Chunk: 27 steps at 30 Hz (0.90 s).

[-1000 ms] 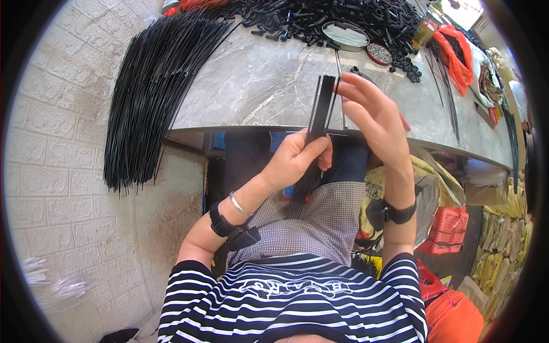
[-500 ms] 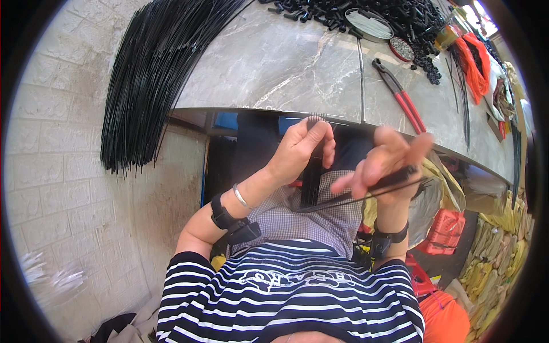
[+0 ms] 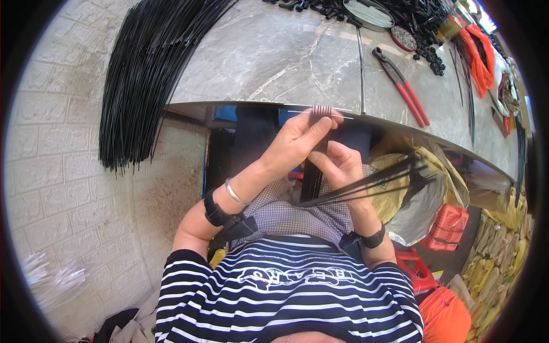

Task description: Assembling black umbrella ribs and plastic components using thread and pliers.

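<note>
At the front edge of the table, my left hand (image 3: 294, 143) is closed around a row of thin black strips (image 3: 310, 186), whose tips fan out like comb teeth above the thumb. A thin pale rod (image 3: 345, 117) crosses the row near those tips. Just below, my right hand (image 3: 342, 168) pinches the same strips between thumb and fingers. The strips hang over my lap, and several long black lengths (image 3: 377, 182) bend out to the right past my right wrist. How the rod passes through the strips is too small to make out.
A thick bundle of black rods (image 3: 140, 86) overhangs the table (image 3: 269, 57) at left. Red-handled cutters (image 3: 403, 91) lie at right. Behind them are a dish of pale pins (image 3: 369, 14), a small red-rimmed dish (image 3: 404, 38) and black parts. A red basket (image 3: 446, 227) stands below right.
My right hand has come left from its spread, blurred position and now pinches the strips beneath my left hand. The lengths at right have swung and spread apart. My left hand keeps its hold.
</note>
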Each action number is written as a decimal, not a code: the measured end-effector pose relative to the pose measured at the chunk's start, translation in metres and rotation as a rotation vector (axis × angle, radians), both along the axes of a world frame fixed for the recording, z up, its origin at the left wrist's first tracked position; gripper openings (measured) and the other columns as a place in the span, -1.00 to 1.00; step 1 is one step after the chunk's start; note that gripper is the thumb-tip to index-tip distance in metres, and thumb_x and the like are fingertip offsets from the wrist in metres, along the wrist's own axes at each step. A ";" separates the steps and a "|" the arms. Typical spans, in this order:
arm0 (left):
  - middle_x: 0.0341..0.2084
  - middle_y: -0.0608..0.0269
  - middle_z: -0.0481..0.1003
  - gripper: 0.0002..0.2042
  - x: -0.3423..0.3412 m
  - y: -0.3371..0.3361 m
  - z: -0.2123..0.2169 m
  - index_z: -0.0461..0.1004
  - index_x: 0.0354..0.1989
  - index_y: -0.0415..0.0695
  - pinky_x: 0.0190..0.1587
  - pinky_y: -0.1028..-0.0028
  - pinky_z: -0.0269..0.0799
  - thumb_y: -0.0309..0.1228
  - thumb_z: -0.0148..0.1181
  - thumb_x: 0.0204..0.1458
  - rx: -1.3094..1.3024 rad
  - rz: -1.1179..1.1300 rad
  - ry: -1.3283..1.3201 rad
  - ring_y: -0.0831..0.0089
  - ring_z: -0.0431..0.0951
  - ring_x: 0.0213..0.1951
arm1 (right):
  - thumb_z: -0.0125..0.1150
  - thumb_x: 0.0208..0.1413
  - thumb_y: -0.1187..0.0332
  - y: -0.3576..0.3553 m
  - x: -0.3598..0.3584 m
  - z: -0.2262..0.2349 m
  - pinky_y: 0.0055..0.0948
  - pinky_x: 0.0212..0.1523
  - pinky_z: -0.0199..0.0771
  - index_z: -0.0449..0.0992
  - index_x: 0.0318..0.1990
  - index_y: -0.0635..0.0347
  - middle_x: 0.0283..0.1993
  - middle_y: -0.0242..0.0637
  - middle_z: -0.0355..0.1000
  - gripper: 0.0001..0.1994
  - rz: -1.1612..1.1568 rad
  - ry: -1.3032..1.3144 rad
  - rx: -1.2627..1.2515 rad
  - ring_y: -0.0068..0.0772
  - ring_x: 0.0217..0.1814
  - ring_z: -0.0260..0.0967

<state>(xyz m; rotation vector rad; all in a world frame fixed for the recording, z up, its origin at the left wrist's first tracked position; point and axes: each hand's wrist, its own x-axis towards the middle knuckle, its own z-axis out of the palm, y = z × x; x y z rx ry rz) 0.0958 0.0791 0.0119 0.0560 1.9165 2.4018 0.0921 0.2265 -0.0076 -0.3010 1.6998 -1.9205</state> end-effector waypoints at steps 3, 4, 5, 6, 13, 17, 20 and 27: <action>-0.23 0.30 0.44 -0.72 0.006 -0.007 -0.004 0.38 -0.04 -0.23 -0.05 0.56 0.33 -0.31 0.06 0.19 -0.021 0.031 -0.056 0.59 0.40 -0.14 | 0.19 0.11 0.43 0.001 -0.005 -0.002 -0.63 -0.34 0.42 0.53 -0.24 0.39 -0.38 -0.30 0.51 -0.83 -0.029 -0.060 -0.004 -0.66 -0.38 0.40; -0.24 0.29 0.44 -0.72 0.008 -0.009 -0.006 0.37 -0.04 -0.24 -0.08 0.58 0.34 -0.34 0.10 0.16 -0.062 0.082 -0.074 0.61 0.40 -0.15 | 0.19 0.11 0.43 0.001 -0.006 -0.005 -0.63 -0.34 0.42 0.53 -0.24 0.39 -0.38 -0.30 0.51 -0.83 -0.029 -0.062 -0.003 -0.66 -0.38 0.40; -0.30 0.32 0.44 -0.75 0.008 -0.011 -0.006 0.35 -0.10 -0.24 -0.15 0.61 0.38 -0.40 0.17 0.11 -0.080 0.106 -0.098 0.63 0.42 -0.23 | 0.19 0.10 0.43 0.002 -0.007 -0.009 -0.63 -0.35 0.42 0.53 -0.24 0.39 -0.39 -0.30 0.52 -0.83 -0.030 -0.061 -0.021 -0.66 -0.39 0.40; -0.30 0.32 0.44 -0.75 0.008 -0.013 -0.007 0.35 -0.10 -0.24 -0.15 0.61 0.38 -0.40 0.17 0.11 -0.078 0.106 -0.101 0.63 0.42 -0.23 | 0.19 0.10 0.44 0.002 -0.007 -0.010 -0.64 -0.37 0.42 0.52 -0.24 0.39 -0.39 -0.31 0.52 -0.84 -0.031 -0.059 -0.040 -0.66 -0.40 0.39; -0.43 0.37 0.43 -0.84 0.008 -0.023 -0.011 0.36 -0.25 -0.24 -0.33 0.64 0.42 -0.46 0.19 0.08 -0.111 0.105 -0.086 0.66 0.44 -0.40 | 0.20 0.11 0.46 -0.001 -0.008 -0.014 -0.65 -0.38 0.43 0.53 -0.24 0.38 -0.40 -0.33 0.52 -0.85 -0.022 -0.014 -0.013 -0.67 -0.41 0.41; -0.45 0.37 0.42 -0.84 0.009 -0.027 -0.012 0.36 -0.26 -0.23 -0.33 0.64 0.43 -0.46 0.19 0.08 -0.114 0.092 -0.080 0.66 0.45 -0.40 | 0.19 0.11 0.47 -0.004 -0.007 -0.013 -0.65 -0.39 0.45 0.53 -0.22 0.38 -0.39 -0.33 0.53 -0.85 -0.039 -0.059 -0.073 -0.67 -0.40 0.42; -0.45 0.37 0.42 -0.84 0.010 -0.030 -0.013 0.36 -0.26 -0.23 -0.33 0.63 0.43 -0.46 0.19 0.08 -0.101 0.078 -0.086 0.66 0.45 -0.40 | 0.19 0.11 0.47 -0.004 -0.006 -0.014 -0.66 -0.38 0.45 0.52 -0.21 0.37 -0.38 -0.32 0.53 -0.85 -0.020 -0.045 -0.066 -0.67 -0.40 0.43; -0.43 0.36 0.44 -0.84 0.008 -0.032 -0.018 0.36 -0.22 -0.23 -0.33 0.63 0.43 -0.47 0.18 0.09 -0.095 0.060 -0.087 0.65 0.47 -0.38 | 0.19 0.11 0.48 -0.007 -0.005 -0.015 -0.69 -0.42 0.40 0.53 -0.20 0.36 -0.39 -0.37 0.51 -0.85 -0.063 -0.094 -0.061 -0.71 -0.41 0.39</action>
